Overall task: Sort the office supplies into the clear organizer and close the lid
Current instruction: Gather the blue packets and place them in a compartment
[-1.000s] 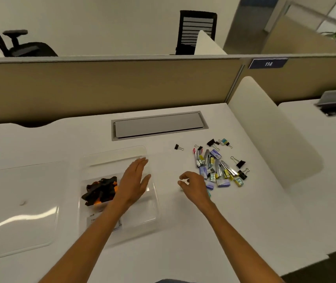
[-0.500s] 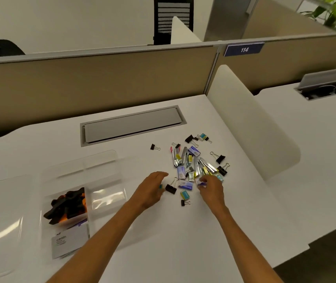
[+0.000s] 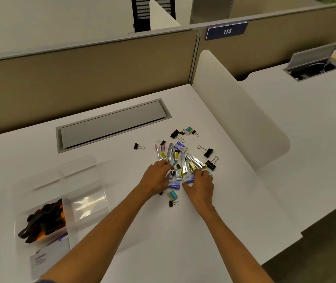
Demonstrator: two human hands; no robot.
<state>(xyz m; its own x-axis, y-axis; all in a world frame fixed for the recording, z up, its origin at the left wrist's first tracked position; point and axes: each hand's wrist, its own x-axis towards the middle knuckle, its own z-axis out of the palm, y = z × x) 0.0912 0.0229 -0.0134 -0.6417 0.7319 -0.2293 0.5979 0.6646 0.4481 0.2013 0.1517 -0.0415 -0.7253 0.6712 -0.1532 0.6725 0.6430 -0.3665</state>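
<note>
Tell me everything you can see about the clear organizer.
The organizer is a clear plastic tray, divided into compartments, lying flat on the white desk left of the supply pile. Its lid is off. One near compartment holds black and orange items; in front of that sits a white card with print. The far compartments look empty. Neither hand touches it.

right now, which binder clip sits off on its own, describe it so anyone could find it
Start at the grey cable hatch set into the white desk. Just off its right end, left of the pile of supplies, lies a small black binder clip. Unlike the other clips, it touches nothing, with bare desk all around it.
</note>
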